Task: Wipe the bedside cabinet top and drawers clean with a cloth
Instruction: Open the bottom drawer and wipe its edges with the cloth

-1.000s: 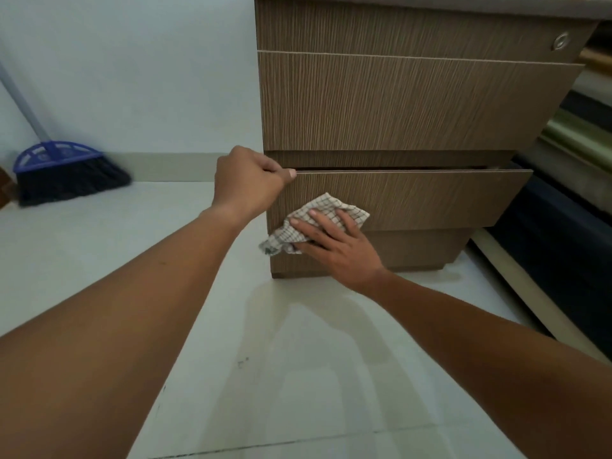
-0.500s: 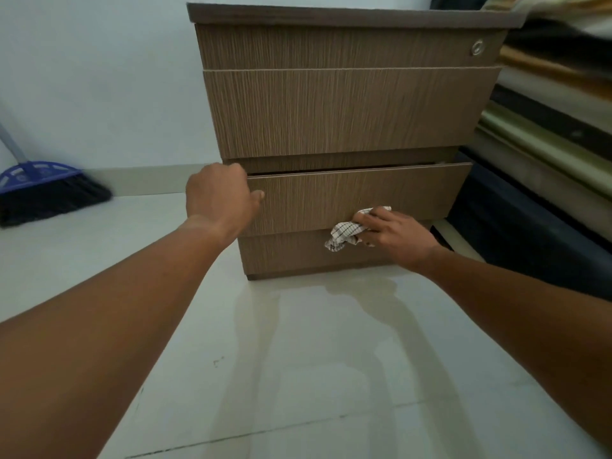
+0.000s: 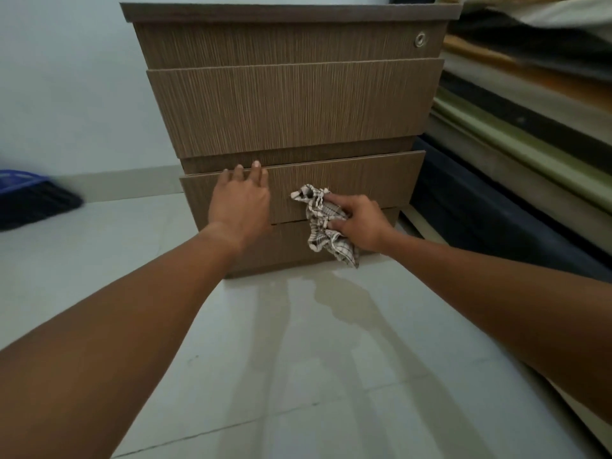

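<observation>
Half a second before, the left hand [image 3: 239, 207] had been a fist at the bottom drawer's [image 3: 357, 180] left corner; now it lay flat on the drawer front, fingers spread and reaching its top edge, holding nothing. Meanwhile the right hand [image 3: 359, 223] had slid left toward the middle, closed on the crumpled checked cloth [image 3: 323, 220], which it pressed against the drawer's lower edge, one end dangling over the plinth. That drawer stood slightly out from the bedside cabinet [image 3: 291, 104]. A broom [image 3: 29, 197] lay by the wall.
</observation>
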`<state>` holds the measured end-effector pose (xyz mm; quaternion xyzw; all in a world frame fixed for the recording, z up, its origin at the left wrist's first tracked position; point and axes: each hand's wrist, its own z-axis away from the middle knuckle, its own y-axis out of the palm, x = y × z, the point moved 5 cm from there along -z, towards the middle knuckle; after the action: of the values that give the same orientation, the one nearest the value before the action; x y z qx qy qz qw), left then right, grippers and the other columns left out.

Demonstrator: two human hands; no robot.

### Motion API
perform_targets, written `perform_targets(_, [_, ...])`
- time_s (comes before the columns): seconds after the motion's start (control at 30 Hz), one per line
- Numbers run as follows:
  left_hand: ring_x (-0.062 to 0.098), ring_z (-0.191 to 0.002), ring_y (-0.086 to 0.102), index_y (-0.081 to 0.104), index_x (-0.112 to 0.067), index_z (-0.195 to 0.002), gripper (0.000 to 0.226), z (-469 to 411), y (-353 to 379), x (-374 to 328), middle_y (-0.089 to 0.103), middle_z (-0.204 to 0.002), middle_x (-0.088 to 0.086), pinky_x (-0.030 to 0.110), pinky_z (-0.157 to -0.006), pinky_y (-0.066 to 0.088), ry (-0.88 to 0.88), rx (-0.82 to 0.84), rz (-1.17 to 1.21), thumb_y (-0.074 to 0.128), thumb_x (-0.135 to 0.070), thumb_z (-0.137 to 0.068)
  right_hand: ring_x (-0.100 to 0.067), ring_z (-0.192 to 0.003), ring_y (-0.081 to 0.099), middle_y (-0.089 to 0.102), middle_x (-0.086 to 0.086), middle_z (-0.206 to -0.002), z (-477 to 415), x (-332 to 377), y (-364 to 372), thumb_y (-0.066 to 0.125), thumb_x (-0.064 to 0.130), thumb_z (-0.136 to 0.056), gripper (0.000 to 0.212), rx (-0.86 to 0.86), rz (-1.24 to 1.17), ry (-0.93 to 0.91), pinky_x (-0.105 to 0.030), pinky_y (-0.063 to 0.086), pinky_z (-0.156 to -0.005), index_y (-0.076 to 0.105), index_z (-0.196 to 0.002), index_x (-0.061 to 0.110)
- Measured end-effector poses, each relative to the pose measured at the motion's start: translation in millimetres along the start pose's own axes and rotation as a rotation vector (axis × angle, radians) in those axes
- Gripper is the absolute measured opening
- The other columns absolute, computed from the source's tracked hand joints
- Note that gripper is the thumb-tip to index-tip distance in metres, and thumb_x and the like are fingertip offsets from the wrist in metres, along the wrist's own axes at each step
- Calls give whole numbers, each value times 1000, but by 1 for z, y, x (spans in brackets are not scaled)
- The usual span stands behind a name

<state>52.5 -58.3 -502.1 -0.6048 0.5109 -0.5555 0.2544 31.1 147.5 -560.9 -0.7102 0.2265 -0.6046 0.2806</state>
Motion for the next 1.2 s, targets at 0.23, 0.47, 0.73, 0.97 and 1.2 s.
perform_targets(0.23, [29,-152,7,5,-14,-158,94,-11,16,13,3,-166,6,56,-120,11,-4,67,187,63,-39,-88,-15,-91,62,64,-6,-131,1,-27,8,63,11,-96,56,-91,165,127,-23,53,-74,49,-147,30])
perform_targets(0.47, [35,-123,56,50,-13,-139,50,21,38,-24,61,-133,13,51,-102,47,-67,-144,424,52,-16,-90,-19,-114,60,64,1,-129,-3,-6,6,63,19,-97,48,-393,201,-8,-34,51,-95,54,-143,30])
perform_targets(0.73, [37,-108,57,58,-4,-125,49,25,113,-22,65,-116,16,46,-88,47,-332,-42,397,64,-16,-78,-20,-96,56,64,0,-109,-11,10,73,62,22,-94,38,-520,326,-461,-31,48,-62,65,-132,22])
perform_targets(0.97, [36,-80,64,68,-9,-97,18,18,108,-11,69,-91,14,36,-61,40,-310,-77,398,61,-4,-81,-30,-99,57,65,-9,-116,-37,22,109,66,8,-81,46,-490,548,-636,-40,43,-73,68,-127,15])
perform_targets(1.2, [37,-61,64,70,-17,-89,15,53,102,-15,70,-72,11,33,-56,42,-355,-114,349,56,-11,-89,-29,-104,58,62,-8,-120,-23,19,145,45,18,-93,46,-214,477,-681,-38,39,-87,59,-135,8])
